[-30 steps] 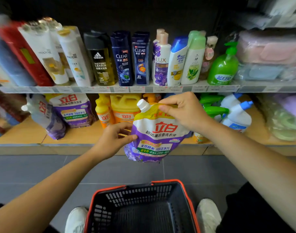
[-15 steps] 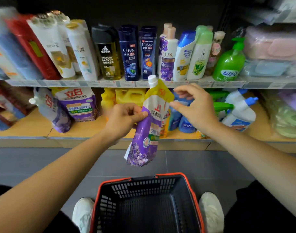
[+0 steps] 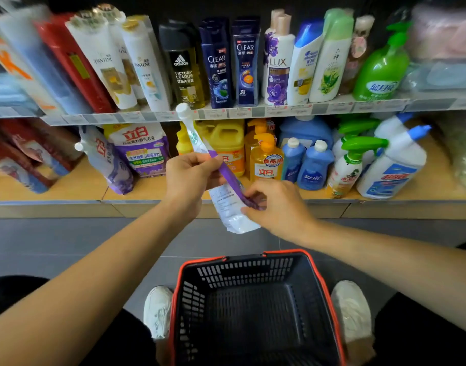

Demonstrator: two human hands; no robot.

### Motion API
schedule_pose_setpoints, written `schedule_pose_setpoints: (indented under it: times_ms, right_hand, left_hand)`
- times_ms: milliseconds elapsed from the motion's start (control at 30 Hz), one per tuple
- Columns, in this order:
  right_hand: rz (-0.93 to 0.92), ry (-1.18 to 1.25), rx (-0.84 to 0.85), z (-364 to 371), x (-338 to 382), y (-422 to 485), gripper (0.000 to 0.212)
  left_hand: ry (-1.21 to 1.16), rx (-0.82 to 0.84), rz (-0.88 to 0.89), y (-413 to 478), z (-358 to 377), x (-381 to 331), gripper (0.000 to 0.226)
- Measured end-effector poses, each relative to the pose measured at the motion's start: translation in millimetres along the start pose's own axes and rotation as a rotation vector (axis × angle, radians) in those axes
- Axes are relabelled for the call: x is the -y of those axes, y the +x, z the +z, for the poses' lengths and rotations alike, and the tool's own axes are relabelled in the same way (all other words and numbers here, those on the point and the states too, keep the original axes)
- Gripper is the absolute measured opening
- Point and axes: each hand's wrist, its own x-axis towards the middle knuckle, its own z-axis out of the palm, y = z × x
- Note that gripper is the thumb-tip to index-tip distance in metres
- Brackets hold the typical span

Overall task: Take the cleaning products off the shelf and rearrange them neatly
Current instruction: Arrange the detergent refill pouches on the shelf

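The likeliest trouble, to my eye, is a slip; the detergent pouch point(image 3: 228, 207) is soft and looks full, it is held edge-on in the air, and liquid shifting inside could drag it out of a light pinch and drop it toward the basket point(image 3: 253, 256) at 6 o'clock, or onto the floor beside it; a hard squeeze near the cap point(image 3: 183, 110) might also force a leak, though I cannot tell whether the cap is tight; swinging the tall end about could knock the yellow pump bottle point(image 3: 266, 159) standing just behind it at 1 o'clock.

The pouch hangs in front of the lower shelf point(image 3: 68, 191), off it and clear of the basket, tilted so the cap points to 11 o'clock and the base to 5 o'clock; the left hand point(image 3: 189, 175) grips its middle, fingers point(image 3: 197, 162) curled round the narrow edge; the right hand point(image 3: 277, 207) holds the lower end, its fingers point(image 3: 254, 194) pinching the purple seam; the white back face shows between the two hands; two matching pouches point(image 3: 142, 149) sit on the shelf at 10 o'clock.
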Motion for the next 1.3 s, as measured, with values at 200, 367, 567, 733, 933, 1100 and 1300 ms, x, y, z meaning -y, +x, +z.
schedule_pose_setpoints:
  times_ms: [200,367,567,733,933,1100,1300]
  right_hand:
    - [-0.005,0.046,-0.100,-19.7,-14.8,23.3,0.011]
    - [-0.061,0.038,-0.037,-29.7,-17.8,36.6,0.007]
    - [-0.192,-0.021,0.090,-32.2,-18.2,36.3,0.007]
    - [-0.225,0.109,0.024,-35.1,-12.0,35.4,0.007]
    - [-0.178,0.175,-0.116,-49.1,-21.8,28.8,0.038]
    - [-0.236,0.213,-0.164,-39.3,-26.2,13.6,0.042]
    - [-0.363,0.139,-0.257,-32.7,-26.1,14.3,0.022]
  left_hand:
    - [0.085,0.004,0.097,3.3,-18.9,8.0,0.014]
    - [0.487,0.192,0.330,6.3,-27.8,12.6,0.019]
    - [0.919,0.619,0.409,-6.6,-7.6,25.2,0.047]
    - [0.960,0.467,0.606,-7.6,-3.2,31.5,0.035]
    - [0.763,0.393,0.567,-1.3,-23.7,29.9,0.028]
    - [0.603,0.328,0.496,3.8,-27.3,21.7,0.025]
    - [0.435,0.360,0.418,-0.7,-26.5,11.5,0.013]
